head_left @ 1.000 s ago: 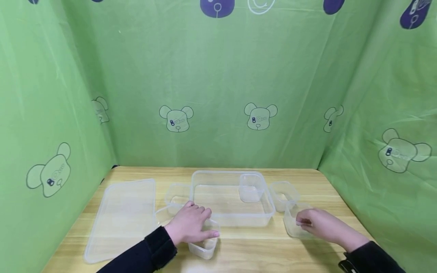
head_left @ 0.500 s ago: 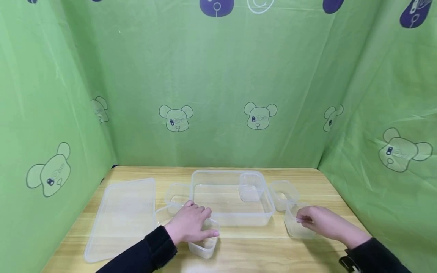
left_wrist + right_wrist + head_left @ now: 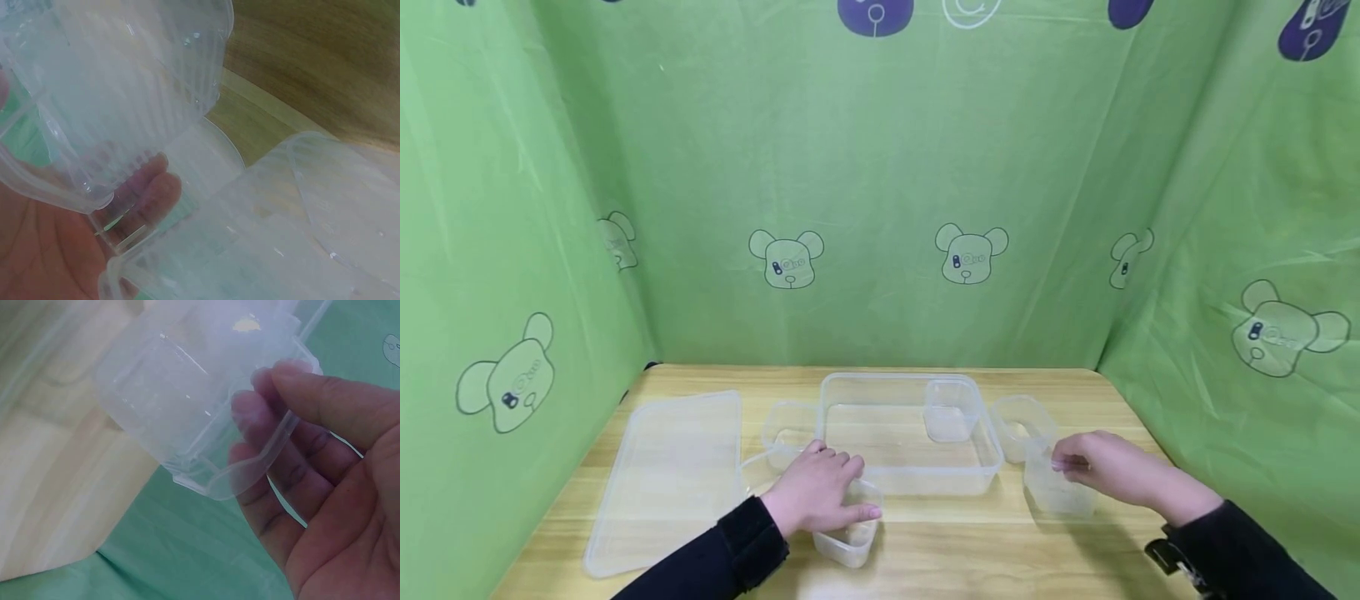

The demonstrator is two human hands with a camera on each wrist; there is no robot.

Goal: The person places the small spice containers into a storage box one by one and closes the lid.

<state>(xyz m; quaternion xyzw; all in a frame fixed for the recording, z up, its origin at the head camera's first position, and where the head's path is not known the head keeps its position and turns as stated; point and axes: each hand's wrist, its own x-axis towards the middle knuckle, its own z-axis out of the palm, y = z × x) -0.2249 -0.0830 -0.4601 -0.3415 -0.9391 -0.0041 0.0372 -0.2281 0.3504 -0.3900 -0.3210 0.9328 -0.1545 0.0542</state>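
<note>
On the wooden table [image 3: 955, 558], a large clear box [image 3: 910, 485] stands between the hands. The left hand [image 3: 820, 492] lies back upward over a small front tub [image 3: 846, 550] near the box's front left corner, thumb across its top and fingers bent beside its wall; whether it grips is unclear. The right hand [image 3: 1112, 471] pinches the rim of the right tub [image 3: 1060, 493], thumb against fingers. Since half a second ago, that hand and tub have risen slightly; the left has stayed put. Both forearms slant inward.
</note>
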